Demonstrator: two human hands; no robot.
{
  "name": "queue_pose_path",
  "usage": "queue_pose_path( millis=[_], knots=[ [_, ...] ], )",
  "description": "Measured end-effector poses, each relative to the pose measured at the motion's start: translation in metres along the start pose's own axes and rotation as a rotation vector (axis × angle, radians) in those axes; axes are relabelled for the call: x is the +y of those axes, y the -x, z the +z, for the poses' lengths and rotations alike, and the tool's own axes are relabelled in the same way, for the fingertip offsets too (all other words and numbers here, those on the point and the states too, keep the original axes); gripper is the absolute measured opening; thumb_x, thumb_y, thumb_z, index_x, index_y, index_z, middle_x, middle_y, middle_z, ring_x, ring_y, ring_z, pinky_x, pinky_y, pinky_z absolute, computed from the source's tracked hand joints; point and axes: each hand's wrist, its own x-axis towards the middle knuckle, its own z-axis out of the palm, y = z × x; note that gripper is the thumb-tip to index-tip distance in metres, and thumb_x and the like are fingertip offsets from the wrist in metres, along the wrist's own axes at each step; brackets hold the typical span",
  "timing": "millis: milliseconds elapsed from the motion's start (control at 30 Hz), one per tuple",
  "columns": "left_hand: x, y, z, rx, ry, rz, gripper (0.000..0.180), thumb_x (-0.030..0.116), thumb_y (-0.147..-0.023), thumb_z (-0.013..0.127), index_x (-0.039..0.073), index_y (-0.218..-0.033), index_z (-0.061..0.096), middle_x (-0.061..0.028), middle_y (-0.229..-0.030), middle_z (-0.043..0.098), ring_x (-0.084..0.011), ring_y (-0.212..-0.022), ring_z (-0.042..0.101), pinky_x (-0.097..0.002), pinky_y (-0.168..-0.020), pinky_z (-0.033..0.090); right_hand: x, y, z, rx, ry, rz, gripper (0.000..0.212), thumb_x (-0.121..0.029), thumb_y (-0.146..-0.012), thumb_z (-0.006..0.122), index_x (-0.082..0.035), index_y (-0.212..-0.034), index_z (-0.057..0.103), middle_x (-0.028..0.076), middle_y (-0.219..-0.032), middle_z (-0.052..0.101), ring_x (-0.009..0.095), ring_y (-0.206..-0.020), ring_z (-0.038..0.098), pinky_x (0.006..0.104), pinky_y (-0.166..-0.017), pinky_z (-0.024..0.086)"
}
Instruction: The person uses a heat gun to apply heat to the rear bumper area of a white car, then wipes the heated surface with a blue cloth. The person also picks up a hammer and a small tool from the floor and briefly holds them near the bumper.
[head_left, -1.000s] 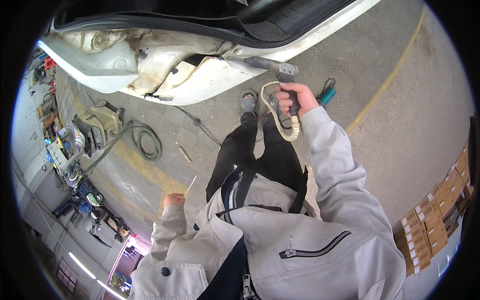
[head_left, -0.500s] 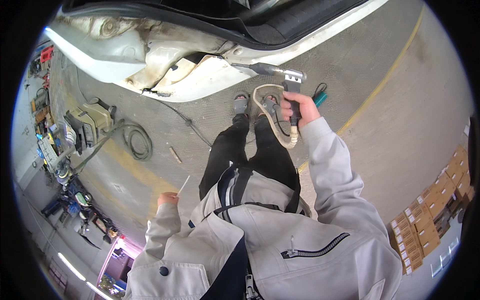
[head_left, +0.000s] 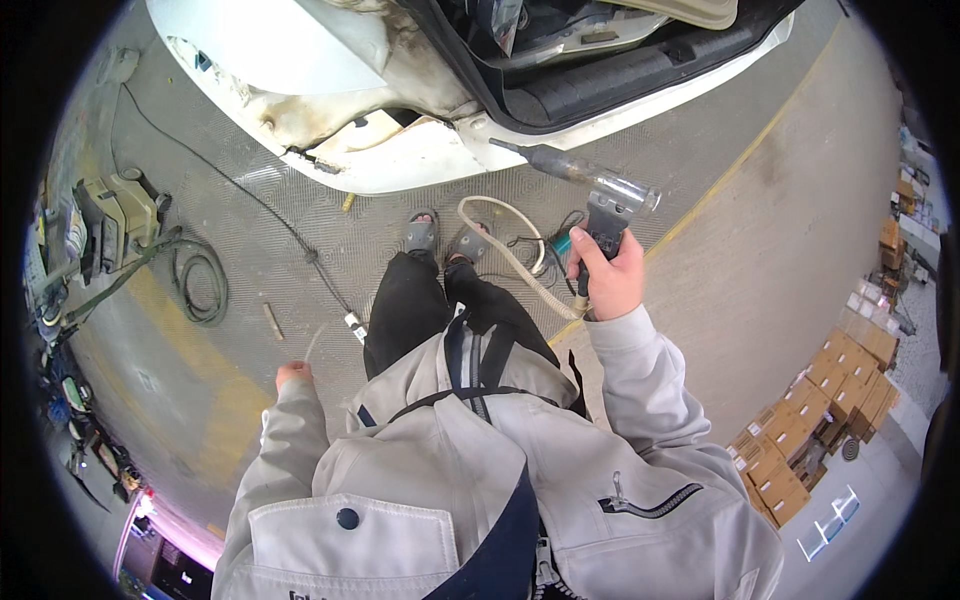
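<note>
My right hand (head_left: pixel 612 275) is wrapped round the dark grip of a hot-air gun (head_left: pixel 560 165) with a narrow metal nozzle and a clear-looking rear end. Its nozzle points left, in front of the lower edge of a white car body (head_left: pixel 390 165); whether it touches I cannot tell. From the grip a beige hose (head_left: pixel 545 298) loops down towards the floor. Low on the left, my left hand (head_left: pixel 293 374) is closed on a thin white rod (head_left: pixel 315 343), which sticks up from the fingers and looks blurred. The car's corner is stained and has a dark gap.
A black cable (head_left: pixel 262 200) crosses the patterned floor from the car. At left stand a beige machine (head_left: pixel 125 225) and a coiled hose (head_left: pixel 200 285). A short stick (head_left: pixel 271 321) lies nearby. Stacked cardboard boxes (head_left: pixel 790 440) fill the lower right. A teal object (head_left: pixel 562 243) lies beyond my right hand.
The view has shifted, showing more of the car's opening. The hot-air gun's nozzle has drawn back from the gap in the car's corner, and its body has turned. Both hands keep their holds.
</note>
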Motion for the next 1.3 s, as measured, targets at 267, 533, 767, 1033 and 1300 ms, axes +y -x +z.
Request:
queue_pose_path(
  millis=[267,533,767,1033,1300],
  knots=[
    [0.002,-0.052,0.02,0.093,0.437,-0.111,0.029,0.013,-0.087,0.073,-0.001,-0.112,0.079,-0.0113,-0.08,0.078,-0.0187,-0.072,0.075,-0.0345,-0.067,0.059,-0.005,0.003,0.022,-0.011,0.15,-0.027,0.016,-0.006,-0.097,0.073,0.001,-0.107,0.063,0.005,-0.076,0.063,0.013,-0.06,0.059,0.0276,-0.057,0.048],
    [-0.001,-0.052,0.035,-0.035,0.645,0.071,0.022,0.005,-0.088,0.072,-0.004,-0.107,0.078,-0.0077,-0.076,0.074,-0.0139,-0.064,0.068,-0.0295,-0.059,0.052,0.008,-0.006,0.026,-0.047,0.02,0.084,0.014,-0.006,-0.097,0.071,0.001,-0.104,0.063,0.007,-0.075,0.063,0.015,-0.059,0.06,0.0299,-0.056,0.049],
    [-0.012,-0.03,0.05,-0.089,0.435,0.104,0.03,0.014,-0.09,0.078,-0.003,-0.115,0.078,-0.011,-0.085,0.079,-0.016,-0.071,0.074,-0.031,-0.068,0.059,0.046,-0.067,0.015,-0.167,-0.303,0.515,0.023,-0.025,-0.096,0.074,-0.008,-0.093,0.059,0.003,-0.076,0.059,0.015,-0.062,0.056,0.0335,-0.057,0.047],
    [-0.056,-0.001,0.051,-0.194,0.308,0.122,0.034,0.012,-0.089,0.078,-0.003,-0.119,0.077,-0.012,-0.088,0.08,-0.0163,-0.073,0.076,-0.0319,-0.072,0.061,0.104,-0.096,-0.011,-0.238,-0.522,0.783,0.023,-0.031,-0.097,0.07,-0.014,-0.097,0.056,-0.007,-0.072,0.049,0.007,-0.056,0.044,0.0279,-0.052,0.038],
    [-0.067,0.034,0.013,-0.171,0.239,0.061,0.03,0.011,-0.087,0.079,-0.002,-0.115,0.078,-0.0091,-0.082,0.079,-0.0134,-0.068,0.073,-0.0288,-0.066,0.059,0.129,-0.122,-0.016,-0.372,-0.627,0.854,0.022,-0.032,-0.098,0.07,-0.013,-0.097,0.059,-0.007,-0.073,0.052,0.008,-0.056,0.046,0.0265,-0.054,0.04]
  ],
)
